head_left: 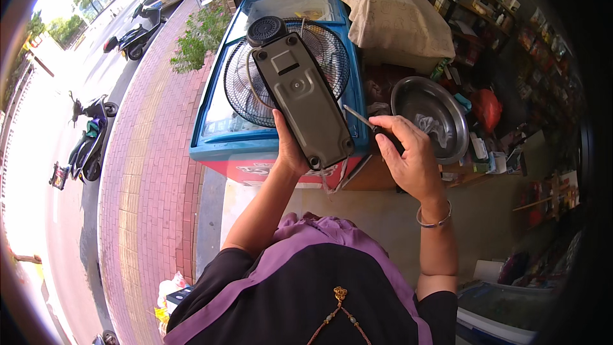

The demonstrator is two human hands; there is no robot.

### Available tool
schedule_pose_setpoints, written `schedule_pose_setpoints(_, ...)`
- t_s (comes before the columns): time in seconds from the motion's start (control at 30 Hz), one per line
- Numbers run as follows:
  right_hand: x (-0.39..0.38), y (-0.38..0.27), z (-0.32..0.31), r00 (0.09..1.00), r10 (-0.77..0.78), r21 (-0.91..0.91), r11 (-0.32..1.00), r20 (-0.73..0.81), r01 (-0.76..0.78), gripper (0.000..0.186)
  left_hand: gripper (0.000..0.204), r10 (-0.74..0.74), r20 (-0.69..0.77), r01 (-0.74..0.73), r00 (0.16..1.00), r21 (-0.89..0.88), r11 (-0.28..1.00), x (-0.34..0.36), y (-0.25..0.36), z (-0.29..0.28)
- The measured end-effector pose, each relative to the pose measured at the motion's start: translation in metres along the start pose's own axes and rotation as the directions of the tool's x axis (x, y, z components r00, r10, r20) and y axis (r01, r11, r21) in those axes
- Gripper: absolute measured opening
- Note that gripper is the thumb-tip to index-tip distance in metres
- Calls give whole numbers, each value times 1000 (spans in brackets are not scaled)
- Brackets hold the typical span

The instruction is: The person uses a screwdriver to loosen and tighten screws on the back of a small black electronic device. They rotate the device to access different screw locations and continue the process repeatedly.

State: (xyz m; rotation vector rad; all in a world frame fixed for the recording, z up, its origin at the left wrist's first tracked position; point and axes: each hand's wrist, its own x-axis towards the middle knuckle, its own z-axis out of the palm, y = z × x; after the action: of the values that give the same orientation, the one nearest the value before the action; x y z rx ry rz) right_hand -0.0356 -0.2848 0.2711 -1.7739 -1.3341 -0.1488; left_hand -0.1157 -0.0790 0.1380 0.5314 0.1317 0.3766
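An electric fan lies cage-down on a blue chest freezer (223, 148), its round wire cage (329, 45) against the lid. Its long dark grey housing (300, 105) faces up, with a screw recess near the middle and dark feet at the corners. My left hand (288, 148) grips the housing's near left edge, thumb along its side. In my right hand (412, 156) is a screwdriver (359, 117), its metal shaft pointing up and left. The tip is beside the housing's right edge, apart from it. Most of the dark handle is hidden by my fingers.
Right of the freezer sits a metal basin (418, 92) with a crumpled plastic bag inside. A beige cloth (396, 13) covers a box behind it. Crowded shelves (479, 3) line the right. A leafy plant (198, 41), brick pavement (150, 179) and parked scooters (92, 137) are to the left.
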Motion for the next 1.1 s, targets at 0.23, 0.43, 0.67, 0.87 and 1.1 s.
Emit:
schedule_pose_setpoints(0.23, 100, 4, 21, 930, -326, -416, 831, 172, 368, 15, 110, -131, 104, 142, 986, -111, 984, -7, 2, -9)
schedule_pose_setpoints(0.43, 124, 2, 42, 901, -177, -466, 807, 395, 363, 16, 112, -149, 84, 155, 985, -68, 986, -9, 9, -12)
schedule_pose_setpoints(0.67, 166, 7, 48, 748, -337, -523, 552, 572, 649, 24, 113, -164, 201, 184, 966, -86, 979, -13, 18, -11)
schedule_pose_setpoints(0.87, 182, -7, 55, 634, -377, -519, 368, 675, 771, 18, 113, -177, 208, 207, 962, -132, 969, -15, 21, -17)
schedule_pose_setpoints(1.1, 187, 23, 74, 706, -473, -433, 564, 528, 703, 34, 111, -101, 312, 136, 945, -91, 987, -9, 11, -29)
